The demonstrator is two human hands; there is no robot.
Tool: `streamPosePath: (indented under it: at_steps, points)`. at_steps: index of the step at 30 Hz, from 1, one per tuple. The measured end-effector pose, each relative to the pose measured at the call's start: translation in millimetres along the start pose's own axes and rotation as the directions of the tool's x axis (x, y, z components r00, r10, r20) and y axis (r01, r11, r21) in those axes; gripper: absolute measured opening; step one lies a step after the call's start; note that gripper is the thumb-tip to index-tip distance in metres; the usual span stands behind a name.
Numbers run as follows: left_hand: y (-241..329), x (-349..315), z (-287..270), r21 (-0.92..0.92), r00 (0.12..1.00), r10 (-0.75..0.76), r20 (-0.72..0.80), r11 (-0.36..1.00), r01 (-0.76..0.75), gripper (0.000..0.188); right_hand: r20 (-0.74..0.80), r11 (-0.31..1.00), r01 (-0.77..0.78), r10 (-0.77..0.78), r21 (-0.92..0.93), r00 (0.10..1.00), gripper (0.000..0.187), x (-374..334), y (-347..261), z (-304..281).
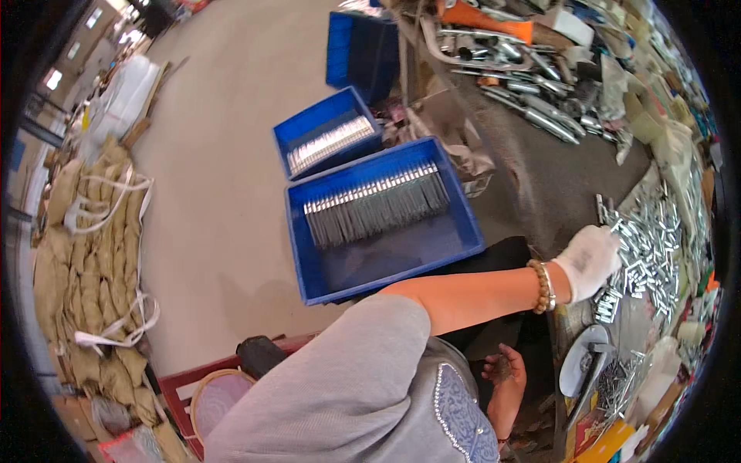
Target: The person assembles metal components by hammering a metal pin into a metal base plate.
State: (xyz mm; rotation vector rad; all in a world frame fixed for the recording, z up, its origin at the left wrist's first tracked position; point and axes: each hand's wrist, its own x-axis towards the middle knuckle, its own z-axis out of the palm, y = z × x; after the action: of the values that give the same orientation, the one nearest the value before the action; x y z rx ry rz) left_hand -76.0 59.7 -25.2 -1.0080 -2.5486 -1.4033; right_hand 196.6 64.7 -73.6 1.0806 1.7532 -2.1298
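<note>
My left hand (590, 261), in a white glove, reaches across to the right and rests at the edge of a heap of short silver metal pieces (652, 251). Its fingers are curled down and pressed together; what they hold is hidden. Lower down, my right hand (505, 372) is bare, palm up, with loosely bent fingers apart and dark smudges on it; I see nothing held. A blue plastic bin (363, 270) stands left of my left forearm. Inside it lies a neat row of dark rods with shiny silver ends (378, 204).
Behind it are a second blue bin (282, 135) with silver-ended pieces and another blue bin (338, 54). Metal tubes and tools (532, 100) cover the bench's far part. A white dish (579, 359) sits near thin metal pins (617, 390). Tan sacks (93, 255) line the left.
</note>
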Motion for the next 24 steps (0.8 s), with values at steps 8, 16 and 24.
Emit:
streamPosePath:
  at_steps: [8,16,24]
  points:
    - [4.3,-31.5,-10.5,0.276,0.981,0.184,-0.062,0.948,-0.160,0.016,0.058,0.989,0.016,-0.008,-0.147,0.998,0.034,14.2,1.2,29.6]
    - [-0.1,-26.1,10.7,0.219,0.977,0.177,-0.117,0.964,-0.149,0.018,0.091,0.982,0.136,-0.124,-0.131,0.988,0.029,6.0,18.3,54.0]
    - [-4.1,-6.4,17.5,0.043,0.960,0.217,-0.174,0.976,-0.213,0.014,-0.131,0.949,0.285,-0.302,-0.136,0.944,0.026,-8.7,16.4,51.9]
